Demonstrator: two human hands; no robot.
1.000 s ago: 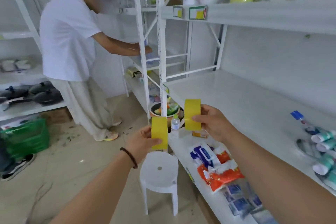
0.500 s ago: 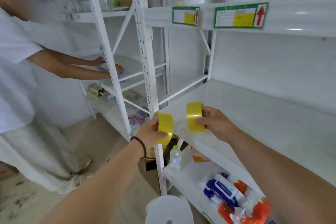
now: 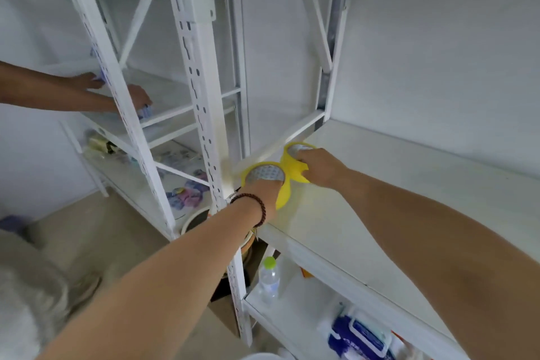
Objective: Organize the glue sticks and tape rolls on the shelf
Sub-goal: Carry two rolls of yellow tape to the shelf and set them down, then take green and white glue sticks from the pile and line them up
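Head view: left hand point(image 3: 264, 191) grips one yellow tape roll point(image 3: 263, 177) at the front corner of the white metal shelf point(image 3: 365, 199); right hand point(image 3: 320, 168) grips a second yellow tape roll point(image 3: 292, 165) just beside it, rolls touching; clear plastic bottle point(image 3: 269, 279) on the lower tier.
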